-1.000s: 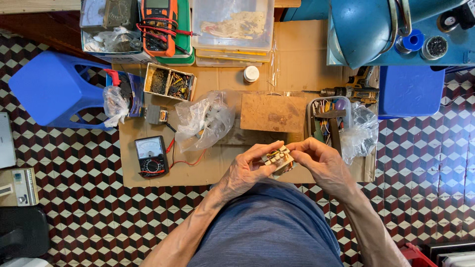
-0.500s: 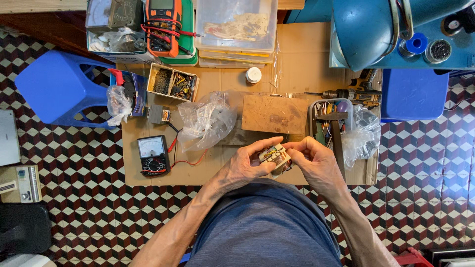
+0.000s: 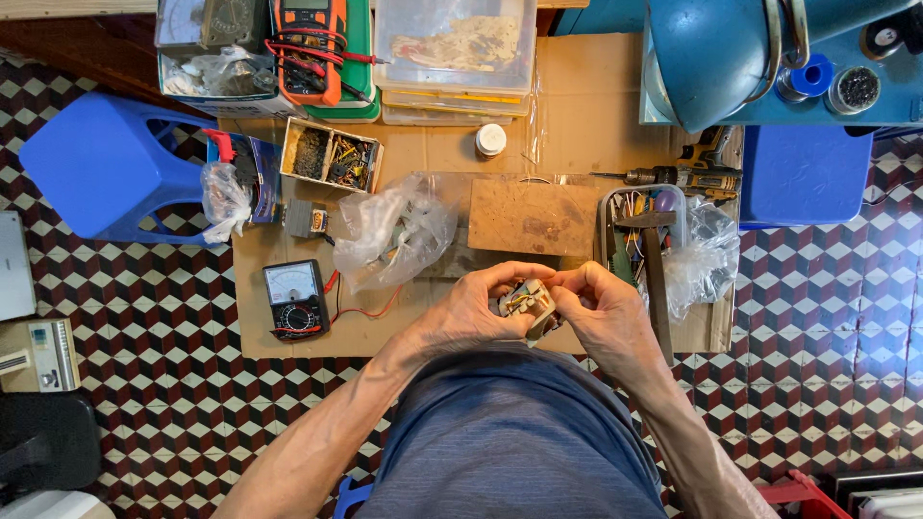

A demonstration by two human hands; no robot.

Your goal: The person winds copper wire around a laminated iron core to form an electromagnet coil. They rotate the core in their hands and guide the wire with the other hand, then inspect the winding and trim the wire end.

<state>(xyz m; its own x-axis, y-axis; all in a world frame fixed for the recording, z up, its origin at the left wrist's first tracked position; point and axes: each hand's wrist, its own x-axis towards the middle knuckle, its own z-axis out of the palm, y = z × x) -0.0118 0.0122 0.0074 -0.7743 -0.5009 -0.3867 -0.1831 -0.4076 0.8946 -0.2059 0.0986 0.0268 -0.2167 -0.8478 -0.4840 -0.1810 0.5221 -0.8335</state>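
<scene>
Above the cardboard-covered bench [image 3: 577, 77], a small beige part [image 3: 528, 303] is being gripped by the left hand [image 3: 476, 309] and right hand [image 3: 601, 312]; checkered floor tiles [image 3: 144, 384] are lying beneath.

Floor [image 3: 144, 404]: red, black and white cube pattern. Blue stool [image 3: 106, 163] at upper left. Brown cardboard sheet [image 3: 596, 86] in the middle. Orange multimeter [image 3: 310, 48] at the top; black meter [image 3: 296, 300] lower left.

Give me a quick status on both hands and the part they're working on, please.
Left hand and right hand both gripping small beige component, held above cardboard mat. Clear plastic bag lies just beyond, apart. Nothing blocking.
</scene>
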